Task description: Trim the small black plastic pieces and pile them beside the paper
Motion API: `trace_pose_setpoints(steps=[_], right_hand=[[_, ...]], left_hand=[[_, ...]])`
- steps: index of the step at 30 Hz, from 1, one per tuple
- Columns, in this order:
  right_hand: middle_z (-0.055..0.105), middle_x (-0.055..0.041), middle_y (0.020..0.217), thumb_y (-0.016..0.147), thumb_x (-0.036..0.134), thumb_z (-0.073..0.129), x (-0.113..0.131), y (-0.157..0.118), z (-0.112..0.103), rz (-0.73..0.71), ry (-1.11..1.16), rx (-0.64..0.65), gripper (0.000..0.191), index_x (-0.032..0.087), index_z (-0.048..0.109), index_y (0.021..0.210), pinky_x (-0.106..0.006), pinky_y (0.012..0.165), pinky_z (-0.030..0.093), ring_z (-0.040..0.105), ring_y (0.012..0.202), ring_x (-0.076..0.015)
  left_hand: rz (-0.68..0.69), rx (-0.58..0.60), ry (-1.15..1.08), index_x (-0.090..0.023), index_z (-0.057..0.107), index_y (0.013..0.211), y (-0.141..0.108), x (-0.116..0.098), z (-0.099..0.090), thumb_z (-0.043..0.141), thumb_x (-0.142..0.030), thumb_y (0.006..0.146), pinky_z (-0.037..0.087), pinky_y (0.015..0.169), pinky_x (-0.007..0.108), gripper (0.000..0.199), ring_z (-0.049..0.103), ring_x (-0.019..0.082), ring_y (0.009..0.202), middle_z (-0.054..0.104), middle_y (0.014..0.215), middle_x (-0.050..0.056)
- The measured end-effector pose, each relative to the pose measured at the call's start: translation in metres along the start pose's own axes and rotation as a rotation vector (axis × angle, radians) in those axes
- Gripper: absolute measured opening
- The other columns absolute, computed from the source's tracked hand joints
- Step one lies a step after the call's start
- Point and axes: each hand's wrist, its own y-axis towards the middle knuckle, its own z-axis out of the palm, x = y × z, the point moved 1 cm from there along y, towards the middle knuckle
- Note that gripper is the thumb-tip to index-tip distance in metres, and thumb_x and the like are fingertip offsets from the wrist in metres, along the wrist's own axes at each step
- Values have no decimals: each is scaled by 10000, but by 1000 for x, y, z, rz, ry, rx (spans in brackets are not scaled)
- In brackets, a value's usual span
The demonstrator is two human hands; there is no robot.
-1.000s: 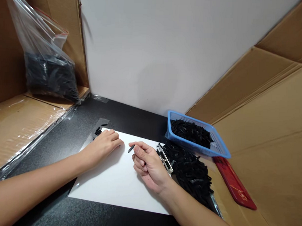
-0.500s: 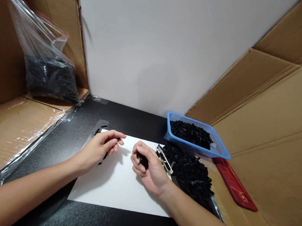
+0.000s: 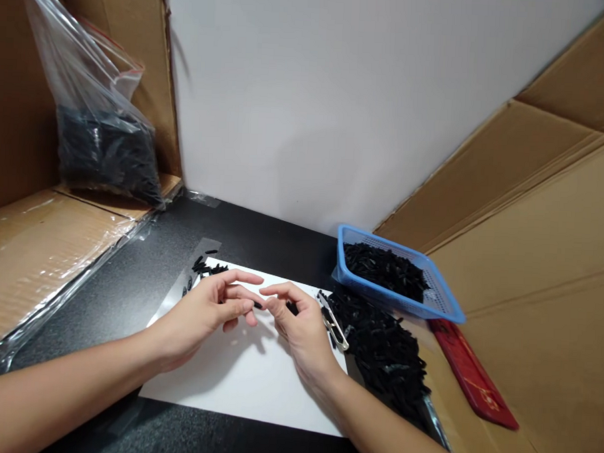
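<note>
Over the white sheet (image 3: 235, 384), my left hand (image 3: 221, 306) pinches a small black piece (image 3: 257, 305) between thumb and fingers. My right hand (image 3: 298, 323) meets it at the fingertips, partly curled round more black pieces (image 3: 292, 307) that show between its fingers. Several loose black pieces (image 3: 213, 269) lie at the sheet's back left corner, beyond my left hand. Silver thread snips (image 3: 334, 321) rest at the sheet's right edge, beside a large heap of black pieces (image 3: 386, 350).
A blue basket (image 3: 401, 299) holding black pieces stands behind the heap. A red flat object (image 3: 475, 378) lies on cardboard at the right. A clear zip bag (image 3: 108, 151) of dark material leans at the back left. Cardboard walls flank the black table (image 3: 262, 228).
My two hands have come together at the fingertips. The right hand has turned its palm downward, and the black pieces at the sheet's back left corner show more.
</note>
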Motion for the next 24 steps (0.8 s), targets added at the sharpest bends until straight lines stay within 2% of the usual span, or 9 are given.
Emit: trace_pose_setpoints(steps=[4,8,13,18,24], right_hand=[[495,50,549,709,287,769,6,-3,1,-166,-161,3,138,245,759,840,-269,551,352,391,521,-122],[639,8,648,736,256,740,10,-7,3,-236,-226,-22,103,262,774,833,-301,609,399,457,573,-152],[695,-8,703,761,254,711,12,-8,3,-238,-209,-47,73,269,777,788,-308,627,404,484,599,-162],[617,12,616,738,281,731,8,-5,-1,-214,-206,-98,52,255,771,758,-300,625,392,467,593,-154],[609,22,599,729,271,751,10,-8,1,-247,-272,-21,155,278,781,881,-290,573,386,439,536,-138]], left_hand=[[-32,-48,-23,-209,631,1083,0,1,-2,693,-261,771,299,581,235,323,491,97,625,658,729,-13],[-44,-57,-5,-202,629,1115,-1,1,-2,702,-296,765,295,587,238,370,470,99,616,632,665,-22],[-40,-30,19,-200,617,1139,0,1,-2,628,-354,829,232,511,244,346,383,91,522,564,552,-46],[-19,-29,-39,-179,644,975,1,-1,-4,649,-308,805,266,522,239,213,480,92,600,629,789,8],[-90,-92,-131,-182,613,956,-1,0,-4,699,-299,765,289,537,214,240,462,84,581,568,645,-38]])
